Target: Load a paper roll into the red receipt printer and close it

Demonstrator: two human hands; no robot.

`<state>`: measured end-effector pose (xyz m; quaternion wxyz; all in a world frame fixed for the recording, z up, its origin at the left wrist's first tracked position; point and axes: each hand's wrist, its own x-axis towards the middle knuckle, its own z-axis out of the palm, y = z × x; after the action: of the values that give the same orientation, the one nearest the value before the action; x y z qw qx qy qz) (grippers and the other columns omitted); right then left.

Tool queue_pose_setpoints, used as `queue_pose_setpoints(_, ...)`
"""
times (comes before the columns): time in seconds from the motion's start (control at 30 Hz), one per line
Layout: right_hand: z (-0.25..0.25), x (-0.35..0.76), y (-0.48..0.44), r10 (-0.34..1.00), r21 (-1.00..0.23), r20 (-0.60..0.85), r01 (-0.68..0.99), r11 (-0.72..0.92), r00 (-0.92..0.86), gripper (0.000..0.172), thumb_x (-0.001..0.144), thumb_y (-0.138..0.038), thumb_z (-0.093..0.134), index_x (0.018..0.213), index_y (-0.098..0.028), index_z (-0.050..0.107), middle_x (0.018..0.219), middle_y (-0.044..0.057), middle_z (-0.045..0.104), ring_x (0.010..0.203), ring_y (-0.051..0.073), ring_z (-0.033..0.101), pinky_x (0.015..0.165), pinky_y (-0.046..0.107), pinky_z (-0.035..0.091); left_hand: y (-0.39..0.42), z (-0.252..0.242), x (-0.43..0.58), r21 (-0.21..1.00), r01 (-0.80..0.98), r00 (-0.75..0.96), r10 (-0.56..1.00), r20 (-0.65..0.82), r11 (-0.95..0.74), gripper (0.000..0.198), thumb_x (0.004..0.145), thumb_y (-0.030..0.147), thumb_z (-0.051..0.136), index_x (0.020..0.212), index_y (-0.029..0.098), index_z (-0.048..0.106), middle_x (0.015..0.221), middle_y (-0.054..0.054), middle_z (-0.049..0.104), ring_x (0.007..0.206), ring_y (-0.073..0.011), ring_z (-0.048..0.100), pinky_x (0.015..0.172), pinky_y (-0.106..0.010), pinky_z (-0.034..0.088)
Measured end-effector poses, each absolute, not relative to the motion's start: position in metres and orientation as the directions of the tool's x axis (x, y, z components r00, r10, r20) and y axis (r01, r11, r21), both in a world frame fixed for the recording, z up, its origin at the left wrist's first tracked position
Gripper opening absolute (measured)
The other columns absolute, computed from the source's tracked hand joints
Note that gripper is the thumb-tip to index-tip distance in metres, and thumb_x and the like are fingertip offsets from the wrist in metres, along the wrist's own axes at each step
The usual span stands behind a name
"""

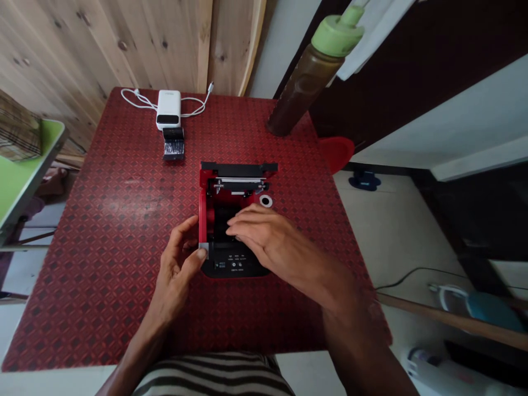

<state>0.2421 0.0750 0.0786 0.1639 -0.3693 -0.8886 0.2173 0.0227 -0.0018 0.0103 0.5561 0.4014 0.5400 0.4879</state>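
Observation:
A red and black label printer stands on the table with its lid raised, showing a dark inner bay. My left hand holds its left side, thumb on the grey front corner and fingers curled against the red wall. Into the bay reaches my right hand, palm down, its fingers bent and close together. Whatever those fingertips pinch or touch is hidden. Just behind my right hand, at the printer's right side, a small white ring-shaped roll end with a dark centre is visible.
The red patterned table carries a white power bank with a white cable. A small black and silver strip lies before it. A tall brown bottle with a green cap stands back right. A red stool is beyond the right edge.

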Motion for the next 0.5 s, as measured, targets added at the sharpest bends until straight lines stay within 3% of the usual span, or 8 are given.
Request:
queue_pose_setpoints(0.13,0.076,0.239,0.077,0.753,-0.531,0.111,0.601,0.597,-0.649,0.024,0.107,-0.004,0.068,0.095,-0.020,0.079,0.099,0.004,0.084,0.094,0.020,0.076,0.090,0.036,0.064,-0.003,0.015,0.022,0.974,-0.115,-0.055,0.978,-0.203,0.195,0.060,0.102,0.053,0.077,0.155,0.028,0.067,0.151,-0.012,0.076,0.127,-0.0341,0.076,0.111,-0.053,0.060)
queue_pose_setpoints(0.3,0.072,0.244,0.064,0.805,-0.590,0.266,0.571,0.571,-0.530,0.023,0.107,-0.004,0.062,0.098,-0.022,0.072,0.100,0.003,0.081,0.093,0.019,0.076,0.090,0.035,0.063,0.010,0.027,0.022,0.992,-0.035,-0.116,0.985,-0.127,0.123,0.057,0.103,0.054,0.078,0.152,0.027,0.069,0.159,-0.013,0.071,0.147,-0.0384,0.068,0.122,-0.058,0.055)
queue_pose_setpoints(0.5,0.069,0.247,0.039,0.799,-0.594,0.410,0.536,0.600,-0.440,0.023,0.109,-0.004,0.060,0.101,-0.025,0.068,0.092,0.001,0.078,0.086,0.018,0.073,0.081,0.034,0.063,0.066,0.047,0.023,0.977,0.123,-0.115,0.975,0.188,-0.174,0.059,0.107,0.056,0.072,0.160,0.031,0.065,0.170,-0.011,0.061,0.158,-0.0373,0.056,0.129,-0.056,0.049)
